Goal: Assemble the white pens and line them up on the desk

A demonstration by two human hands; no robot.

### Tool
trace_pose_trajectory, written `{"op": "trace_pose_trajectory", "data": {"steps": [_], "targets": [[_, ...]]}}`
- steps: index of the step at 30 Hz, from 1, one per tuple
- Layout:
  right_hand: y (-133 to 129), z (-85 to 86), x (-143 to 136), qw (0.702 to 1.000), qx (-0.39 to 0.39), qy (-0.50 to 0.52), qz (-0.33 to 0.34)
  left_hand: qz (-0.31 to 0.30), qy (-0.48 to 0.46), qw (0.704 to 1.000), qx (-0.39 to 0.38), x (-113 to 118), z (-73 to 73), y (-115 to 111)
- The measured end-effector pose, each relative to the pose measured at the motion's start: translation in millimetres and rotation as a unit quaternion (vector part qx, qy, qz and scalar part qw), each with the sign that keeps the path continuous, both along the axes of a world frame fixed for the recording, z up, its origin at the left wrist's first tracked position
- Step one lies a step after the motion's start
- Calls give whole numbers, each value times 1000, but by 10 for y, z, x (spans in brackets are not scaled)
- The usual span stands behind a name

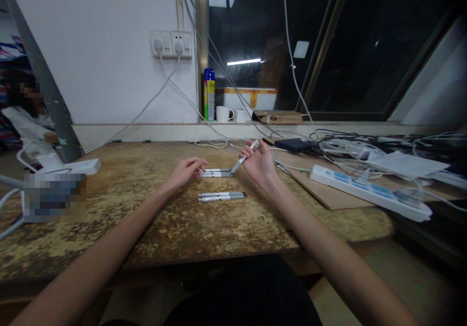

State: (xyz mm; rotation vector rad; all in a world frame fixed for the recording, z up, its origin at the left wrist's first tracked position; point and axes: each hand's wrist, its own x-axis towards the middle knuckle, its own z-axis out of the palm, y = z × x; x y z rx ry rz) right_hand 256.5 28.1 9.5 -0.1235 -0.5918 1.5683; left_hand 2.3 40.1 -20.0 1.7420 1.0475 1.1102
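Observation:
Between the fingers of my right hand is a white and grey pen, tilted, its grey end pointing down and left. My left hand rests at the left ends of the far group of pens, its fingers bent over them; whether it grips one is hidden. These pens lie side by side on the worn wooden table. Nearer to me lies a second group of similar pens, parallel to the table's front edge, with neither hand touching it.
At the right, a white power strip and tangled cables lie by a brown board. A spray can and white mug stand on the windowsill. A person is at the far left.

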Motion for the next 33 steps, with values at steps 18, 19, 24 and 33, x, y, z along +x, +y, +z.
{"op": "trace_pose_trajectory", "data": {"steps": [18, 19, 24, 33], "targets": [[-50, 15, 24, 999, 39, -31, -6, -12, 6, 1000, 5, 0, -32, 17], [-47, 14, 28, 999, 40, -27, -6, -13, 6, 1000, 5, -2, -36, 22], [-58, 22, 35, 1000, 27, -12, -3, -16, 2, 1000, 3, -3, -59, 37], [-58, 21, 50, 999, 32, -12, -1, -17, -5, 1000, -6, 11, -41, 4]]}}
